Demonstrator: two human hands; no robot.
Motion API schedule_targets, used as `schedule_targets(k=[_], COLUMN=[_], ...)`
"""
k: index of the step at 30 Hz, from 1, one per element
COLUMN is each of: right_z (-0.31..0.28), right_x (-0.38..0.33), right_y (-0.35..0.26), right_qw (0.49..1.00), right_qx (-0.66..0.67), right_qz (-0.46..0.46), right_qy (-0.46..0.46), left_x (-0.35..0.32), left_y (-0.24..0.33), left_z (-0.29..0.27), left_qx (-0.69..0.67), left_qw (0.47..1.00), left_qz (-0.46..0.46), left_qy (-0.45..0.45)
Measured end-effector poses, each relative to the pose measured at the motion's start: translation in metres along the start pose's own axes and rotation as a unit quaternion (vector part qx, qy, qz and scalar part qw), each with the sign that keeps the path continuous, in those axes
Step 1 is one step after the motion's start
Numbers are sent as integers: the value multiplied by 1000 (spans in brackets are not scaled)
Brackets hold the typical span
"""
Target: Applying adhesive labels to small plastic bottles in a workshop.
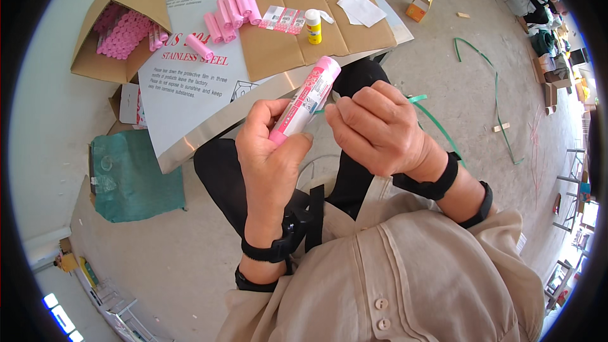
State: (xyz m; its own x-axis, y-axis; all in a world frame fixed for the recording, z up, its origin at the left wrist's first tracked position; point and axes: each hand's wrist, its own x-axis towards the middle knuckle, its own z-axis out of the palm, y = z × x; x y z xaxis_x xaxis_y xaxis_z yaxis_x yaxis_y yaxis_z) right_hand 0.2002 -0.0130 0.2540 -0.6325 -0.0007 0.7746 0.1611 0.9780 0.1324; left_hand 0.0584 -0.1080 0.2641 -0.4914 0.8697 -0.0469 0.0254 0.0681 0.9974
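Left hand (pixel 272 152) is wrapped round the lower end of a pink plastic tube with a printed paper label (pixel 305 99), thumb and fingers closed on it, tube tilted up and away w/ its pink cap pointing toward the tabletop edge. Right hand (pixel 378 128) sits just beside the tube's middle, fingers curled in, fingertips pressed at the label; can't tell if it's pinching the label edge or only touching it. Both held over the person's lap, above black trousers, just short of the steel-edged tabletop (pixel 209 128).

On the tabletop: flat brown cardboard sheet (pixel 278 50), a loose bunch of more pink tubes (pixel 231 12), a strip of small printed labels (pixel 283 19), a small yellow glue bottle w/ white cap (pixel 313 26), white paper scraps (pixel 361 7). At the left an open brown cardboard box full of pink tubes (pixel 120 31). Green plastic strap (pixel 491 82) curls over the concrete floor; green cloth bag (pixel 136 174) lies lower left.
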Motion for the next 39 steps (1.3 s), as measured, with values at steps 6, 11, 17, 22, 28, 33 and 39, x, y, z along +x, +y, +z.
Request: schedule_targets(k=[6, 11, 17, 22, 28, 33, 39], right_z=[-7, -10, -14, -17, -8, -10, -7], right_x=[2, 0, 0, 2, 0, 3, 10], right_y=[8, 24, 35, 32, 15, -10, -16], right_qw=[999, 997, 994, 997, 996, 889, 691], right_qx=[-3, -25, -33, -27, 40, 276, 457], right_qz=[-29, -71, -103, -66, 47, 365, 559], right_qy=[-23, -23, -15, -19, 60, 14, 29], left_x=[1, 2, 4, 6, 6, 6, 4], left_y=[2, 2, 3, 0, -3, -4, -5], left_z=[1, 1, -2, -6, -6, -7, -5], left_qx=[-16, -43, -154, -225, -268, -295, -299], left_qw=[1000, 998, 980, 958, 940, 928, 926], left_qz=[-17, -47, -115, -161, -194, -210, -209], left_qy=[-7, -18, -57, -77, -81, -83, -97])
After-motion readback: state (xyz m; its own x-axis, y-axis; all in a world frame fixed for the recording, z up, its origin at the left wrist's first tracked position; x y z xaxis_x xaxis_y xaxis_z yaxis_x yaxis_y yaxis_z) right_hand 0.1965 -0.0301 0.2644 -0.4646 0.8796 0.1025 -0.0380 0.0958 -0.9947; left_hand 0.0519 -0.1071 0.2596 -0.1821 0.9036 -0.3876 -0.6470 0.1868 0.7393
